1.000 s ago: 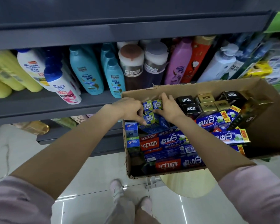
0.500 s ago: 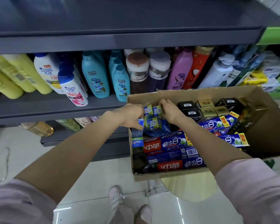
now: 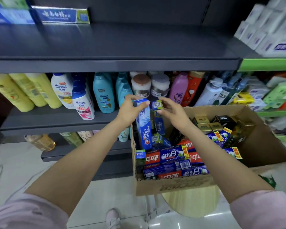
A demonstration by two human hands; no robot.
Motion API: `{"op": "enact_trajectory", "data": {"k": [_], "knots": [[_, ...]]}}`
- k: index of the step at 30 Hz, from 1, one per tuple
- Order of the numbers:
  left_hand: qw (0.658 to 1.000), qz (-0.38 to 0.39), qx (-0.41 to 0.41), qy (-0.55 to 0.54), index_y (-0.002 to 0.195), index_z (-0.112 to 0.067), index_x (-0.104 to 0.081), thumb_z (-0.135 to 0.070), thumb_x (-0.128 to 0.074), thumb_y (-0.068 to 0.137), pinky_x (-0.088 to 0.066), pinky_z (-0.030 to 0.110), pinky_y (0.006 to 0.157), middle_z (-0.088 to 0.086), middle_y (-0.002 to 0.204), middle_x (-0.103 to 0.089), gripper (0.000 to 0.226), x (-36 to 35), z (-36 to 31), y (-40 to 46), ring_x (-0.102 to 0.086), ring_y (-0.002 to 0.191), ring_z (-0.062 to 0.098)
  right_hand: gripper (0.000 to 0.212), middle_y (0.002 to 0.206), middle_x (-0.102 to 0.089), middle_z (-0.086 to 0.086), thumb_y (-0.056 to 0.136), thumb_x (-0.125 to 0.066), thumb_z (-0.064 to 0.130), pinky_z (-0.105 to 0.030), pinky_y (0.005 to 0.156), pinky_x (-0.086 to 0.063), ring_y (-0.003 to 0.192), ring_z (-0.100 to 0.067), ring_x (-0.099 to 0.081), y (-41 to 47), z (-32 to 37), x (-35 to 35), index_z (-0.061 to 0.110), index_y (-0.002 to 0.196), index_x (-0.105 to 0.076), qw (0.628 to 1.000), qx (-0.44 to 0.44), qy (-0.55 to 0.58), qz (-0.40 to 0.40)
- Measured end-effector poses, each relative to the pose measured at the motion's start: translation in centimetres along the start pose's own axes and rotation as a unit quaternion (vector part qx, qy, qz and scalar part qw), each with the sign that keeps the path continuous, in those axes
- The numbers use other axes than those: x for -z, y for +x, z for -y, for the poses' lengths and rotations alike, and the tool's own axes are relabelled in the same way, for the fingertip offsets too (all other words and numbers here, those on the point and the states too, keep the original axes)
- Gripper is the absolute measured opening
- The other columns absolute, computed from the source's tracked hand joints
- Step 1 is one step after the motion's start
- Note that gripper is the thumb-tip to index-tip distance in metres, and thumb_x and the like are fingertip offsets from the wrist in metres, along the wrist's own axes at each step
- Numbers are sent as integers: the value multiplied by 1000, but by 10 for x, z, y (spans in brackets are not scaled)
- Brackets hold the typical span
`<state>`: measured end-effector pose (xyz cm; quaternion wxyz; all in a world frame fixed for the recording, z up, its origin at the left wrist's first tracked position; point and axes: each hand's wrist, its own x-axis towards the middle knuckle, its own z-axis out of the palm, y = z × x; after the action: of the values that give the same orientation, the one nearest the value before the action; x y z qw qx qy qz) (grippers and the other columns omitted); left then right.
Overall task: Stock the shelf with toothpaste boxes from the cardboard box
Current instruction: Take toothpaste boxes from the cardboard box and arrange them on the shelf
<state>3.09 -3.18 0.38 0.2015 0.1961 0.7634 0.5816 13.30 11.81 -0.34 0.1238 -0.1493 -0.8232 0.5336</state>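
Note:
A cardboard box (image 3: 172,184) full of toothpaste boxes rests on a round wooden stool. My left hand (image 3: 128,109) grips the top end of a blue Crest toothpaste box (image 3: 144,128), held upright and half lifted out of the carton. My right hand (image 3: 173,111) holds the top of a second blue toothpaste box (image 3: 158,113) with a green QR-code end, also upright. The dark upper shelf (image 3: 116,45) carries a few blue toothpaste boxes (image 3: 61,15) at its far left.
Shampoo bottles (image 3: 102,93) crowd the shelf right behind my hands. White packs (image 3: 274,30) sit on a green-edged shelf at the right. More red, blue, black and gold toothpaste boxes (image 3: 173,157) lie in the carton. Glossy tile floor below.
Both hands have risen out of the carton, each pulling a toothpaste box upright. My view has tilted up, and the upper shelf is now in sight.

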Motion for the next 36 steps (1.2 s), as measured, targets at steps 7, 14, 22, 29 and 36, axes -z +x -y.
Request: {"op": "enact_trajectory", "data": {"k": [7, 14, 22, 29, 36], "knots": [[987, -73, 15, -146, 73, -16, -49, -37, -59, 90, -50, 19, 60, -1, 68, -61, 29, 13, -52, -17, -61, 54, 5, 36, 123, -60, -1, 100, -42, 23, -18, 77, -51, 99, -6, -60, -2, 62, 8, 19, 135, -48, 969, -14, 238, -59], [996, -75, -57, -1, 70, -20, -44, -44, -76, 73, -43, 27, 58, -2, 67, -55, 40, 50, -112, -35, -53, 59, 13, 27, 93, -63, -8, 103, -33, 25, -37, 83, -52, 81, -19, -59, 9, 136, -19, 17, 101, -59, 938, -4, 337, -83], [998, -43, -36, 39, 69, -19, -51, -36, -80, 72, -44, 13, 45, -6, 64, -61, 33, 136, -156, -49, -55, 52, 4, 27, 97, -62, -13, 101, -38, 33, -51, 93, -48, 82, -25, -61, 44, 210, -73, 11, 103, -54, 884, -30, 460, -77], [990, -72, -102, 62, 73, -21, -56, -30, -82, 70, -51, 25, 72, -4, 75, -67, 27, 229, -170, -32, -62, 67, 10, 22, 89, -66, -14, 98, -47, 25, -40, 75, -56, 78, -25, -64, 87, 286, -127, 6, 104, -57, 882, -37, 469, 19], [989, -89, -66, 94, 74, -17, -55, -39, -77, 75, -42, 22, 57, -1, 74, -61, 31, 339, -176, 11, -56, 62, 11, 9, 89, -68, -11, 92, -56, 15, -35, 70, -54, 70, -21, -65, 143, 331, -184, 9, 99, -58, 944, 32, 325, 40]]}}
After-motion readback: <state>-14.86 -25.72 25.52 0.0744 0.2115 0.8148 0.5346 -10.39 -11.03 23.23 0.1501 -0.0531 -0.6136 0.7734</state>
